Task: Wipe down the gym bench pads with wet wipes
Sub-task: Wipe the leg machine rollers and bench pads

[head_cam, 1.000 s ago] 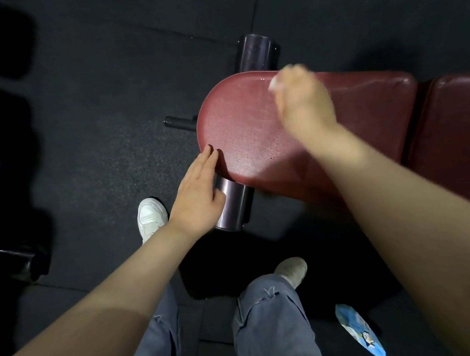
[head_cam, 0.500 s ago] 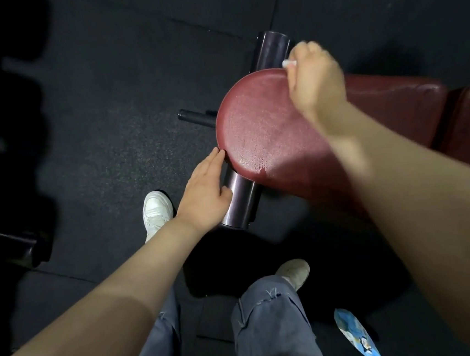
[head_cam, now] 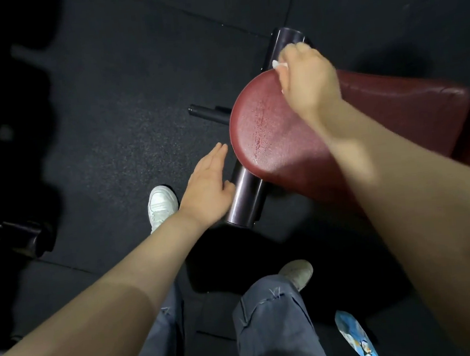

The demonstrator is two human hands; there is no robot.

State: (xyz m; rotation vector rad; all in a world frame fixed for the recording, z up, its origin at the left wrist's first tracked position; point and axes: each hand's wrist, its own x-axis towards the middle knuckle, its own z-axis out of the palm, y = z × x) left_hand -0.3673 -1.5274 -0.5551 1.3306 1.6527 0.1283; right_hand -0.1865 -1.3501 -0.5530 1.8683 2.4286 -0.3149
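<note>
**Right hand wiping far edge of seat pad, left hand free**

- White shoe (head_cam: 160,205) on the dark rubber floor (head_cam: 102,127), just left of the left wrist.
- Left hand (head_cam: 204,188): fingers straight and together, pointing up-frame, holding nothing. Fingertips sit just short of the pad's rounded end; can't tell if the thumb touches the roller.
- Dark foam roller (head_cam: 244,200) lies right of the left thumb, under the pad's near edge. Thin black peg (head_cam: 207,114) sticks out beyond the left fingertips.
- Red seat pad (head_cam: 275,133): between the two hands, wet sheen and droplets on its surface.
- Right hand (head_cam: 310,81): fingers curled, clamped on a white wet wipe (head_cam: 279,64) at the pad's far edge. Only a corner of the wipe shows past the fingertips.
- Second roller end (head_cam: 286,36) just beyond the right fingertips.
- Blue wipe packet (head_cam: 355,338) on the floor, well behind the right hand, beside the jeans leg (head_cam: 274,332).
</note>
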